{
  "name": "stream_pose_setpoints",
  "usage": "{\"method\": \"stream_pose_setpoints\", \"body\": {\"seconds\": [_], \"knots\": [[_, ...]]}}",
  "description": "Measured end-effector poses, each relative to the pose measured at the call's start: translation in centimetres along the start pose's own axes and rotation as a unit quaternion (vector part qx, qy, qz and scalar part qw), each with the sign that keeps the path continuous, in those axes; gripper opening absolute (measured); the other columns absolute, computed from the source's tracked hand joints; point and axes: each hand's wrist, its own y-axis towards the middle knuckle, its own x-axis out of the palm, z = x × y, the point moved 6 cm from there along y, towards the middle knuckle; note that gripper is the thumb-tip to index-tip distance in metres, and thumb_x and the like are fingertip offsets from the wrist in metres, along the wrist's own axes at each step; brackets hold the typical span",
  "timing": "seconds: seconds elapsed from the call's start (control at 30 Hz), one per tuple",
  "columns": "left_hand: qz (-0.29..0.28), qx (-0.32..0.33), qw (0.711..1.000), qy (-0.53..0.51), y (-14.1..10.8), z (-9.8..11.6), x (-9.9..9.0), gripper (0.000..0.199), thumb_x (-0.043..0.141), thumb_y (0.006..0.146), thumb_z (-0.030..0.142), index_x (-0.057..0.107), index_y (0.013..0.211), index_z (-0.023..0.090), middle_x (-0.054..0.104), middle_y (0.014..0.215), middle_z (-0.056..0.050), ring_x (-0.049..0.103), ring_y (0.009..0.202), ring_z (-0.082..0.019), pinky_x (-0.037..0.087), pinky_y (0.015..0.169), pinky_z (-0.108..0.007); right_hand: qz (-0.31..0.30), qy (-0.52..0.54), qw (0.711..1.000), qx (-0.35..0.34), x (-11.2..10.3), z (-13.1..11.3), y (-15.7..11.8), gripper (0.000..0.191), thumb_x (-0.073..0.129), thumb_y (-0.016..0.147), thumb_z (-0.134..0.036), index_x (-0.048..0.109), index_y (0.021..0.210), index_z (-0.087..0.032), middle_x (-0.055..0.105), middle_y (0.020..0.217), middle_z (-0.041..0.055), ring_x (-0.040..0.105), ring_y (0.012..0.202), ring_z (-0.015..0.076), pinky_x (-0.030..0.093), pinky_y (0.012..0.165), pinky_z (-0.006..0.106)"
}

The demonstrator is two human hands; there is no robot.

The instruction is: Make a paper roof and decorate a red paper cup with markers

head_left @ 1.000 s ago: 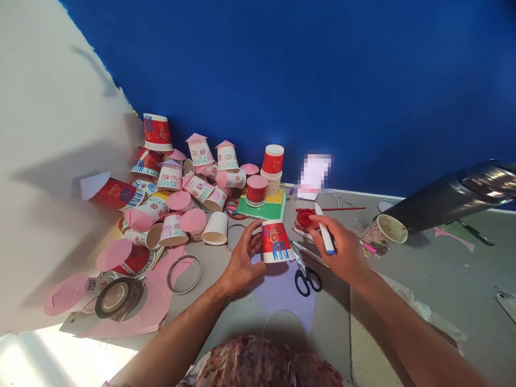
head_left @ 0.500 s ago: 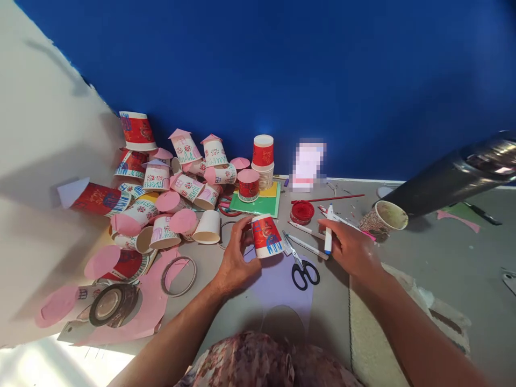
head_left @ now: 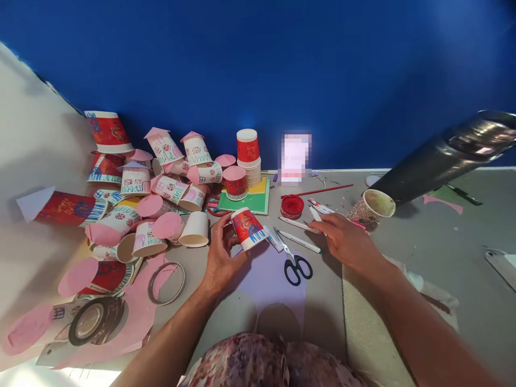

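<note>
A red and white paper cup [head_left: 247, 229] with blue marker drawings is tilted in my left hand [head_left: 226, 259], thumb and fingers around its left side. My right hand [head_left: 350, 239] is over the markers, its fingertips at a white marker [head_left: 315, 213]; whether it is gripped is hard to tell. Two more markers, one pink-tipped [head_left: 297, 224] and one green-tipped [head_left: 300, 241], lie left of that hand. Black-handled scissors [head_left: 297, 264] rest partly on purple paper [head_left: 278, 285]. Behind the markers sits a small red paint pot [head_left: 292, 206].
Many decorated cups with pink paper roofs [head_left: 161, 185] are piled at the left, near tape rolls [head_left: 167, 284]. A cup stack [head_left: 249, 156] stands at the back. At the right are a patterned cup [head_left: 371, 208], a dark bottle [head_left: 435, 161] and a cloth [head_left: 371, 317].
The view has shifted right. The blue-capped marker that stood upright at my right fingers no longer shows upright. The held cup is tilted more.
</note>
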Motion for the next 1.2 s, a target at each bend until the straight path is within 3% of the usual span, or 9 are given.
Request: {"method": "stream_pose_setpoints", "body": {"seconds": [0.27, 0.43, 0.6, 0.77, 1.0, 1.1, 1.2], "knots": [[0.019, -0.017, 1.0, 0.008, -0.1, -0.3, -0.2, 0.084, 0.082, 0.067, 0.019, 0.044, 0.141, 0.028, 0.051, 0.148, -0.012, 0.059, 0.13, -0.032, 0.056, 0.095, -0.041, -0.082, -0.018, 0.996, -0.025, 1.2, -1.6, 0.1, 0.039, 0.05, 0.09, 0.0, 0.078, 0.103, -0.025, 0.074, 0.106, 0.0073, 0.064, 0.102, 0.0228, 0.045, 0.069, 0.03], [0.027, 0.002, 1.0, 0.001, -0.2, 0.1, -0.3, 0.082, 0.082, 0.066, 0.018, 0.047, 0.139, 0.029, 0.053, 0.147, -0.011, 0.061, 0.126, -0.031, 0.057, 0.094, -0.04, -0.09, -0.018, 0.995, -0.036, 1.9, -1.8, 0.1, 0.037, 0.052, 0.089, -0.001, 0.079, 0.099, -0.025, 0.073, 0.103, 0.0075, 0.064, 0.103, 0.024, 0.047, 0.074, 0.031], [0.035, -0.016, 0.999, 0.002, -0.3, -0.3, -0.5, 0.088, 0.083, 0.063, 0.02, 0.043, 0.142, 0.027, 0.052, 0.147, -0.013, 0.065, 0.119, -0.031, 0.057, 0.096, -0.045, -0.067, -0.02, 0.997, -0.035, 1.4, -2.4, -0.1, 0.029, 0.055, 0.091, -0.006, 0.078, 0.098, -0.024, 0.072, 0.109, 0.0077, 0.064, 0.104, 0.0247, 0.049, 0.076, 0.032], [0.042, -0.007, 0.999, 0.018, -0.3, -0.3, -0.4, 0.086, 0.08, 0.068, 0.018, 0.041, 0.144, 0.026, 0.051, 0.149, -0.015, 0.066, 0.116, -0.029, 0.056, 0.096, -0.044, -0.051, -0.031, 0.998, -0.025, 1.5, -3.0, -0.3, 0.014, 0.062, 0.096, -0.024, 0.075, 0.092, -0.023, 0.07, 0.097, 0.0065, 0.067, 0.095, 0.0231, 0.048, 0.068, 0.032], [0.06, 0.019, 0.998, 0.016, -0.3, -0.2, -0.4, 0.085, 0.084, 0.065, 0.02, 0.045, 0.141, 0.026, 0.051, 0.148, -0.014, 0.062, 0.125, -0.031, 0.056, 0.096, -0.042, -0.034, -0.029, 0.999, 0.007, 1.8, -3.0, -0.1, 0.009, 0.061, 0.093, -0.024, 0.067, 0.086, -0.022, 0.072, 0.093, 0.0049, 0.069, 0.091, 0.023, 0.046, 0.067, 0.031], [0.045, 0.001, 0.999, 0.013, -0.3, -0.6, -0.4, 0.087, 0.08, 0.067, 0.016, 0.041, 0.144, 0.026, 0.049, 0.149, -0.015, 0.063, 0.124, -0.031, 0.055, 0.101, -0.046, -0.006, 0.016, 1.0, 0.015, 1.6, -2.6, 0.0, 0.01, 0.059, 0.094, -0.028, 0.064, 0.087, -0.023, 0.073, 0.09, 0.0049, 0.069, 0.088, 0.0242, 0.047, 0.07, 0.033], [0.014, 0.013, 1.0, 0.007, -0.3, -0.9, 0.0, 0.087, 0.074, 0.069, 0.009, 0.037, 0.145, 0.026, 0.046, 0.152, -0.015, 0.058, 0.132, -0.032, 0.051, 0.108, -0.048, 0.028, 0.119, 0.991, 0.046, 1.2, -2.1, -0.1, 0.014, 0.057, 0.095, -0.034, 0.065, 0.097, -0.023, 0.073, 0.08, 0.0023, 0.067, 0.072, 0.0223, 0.046, 0.064, 0.033]]}}
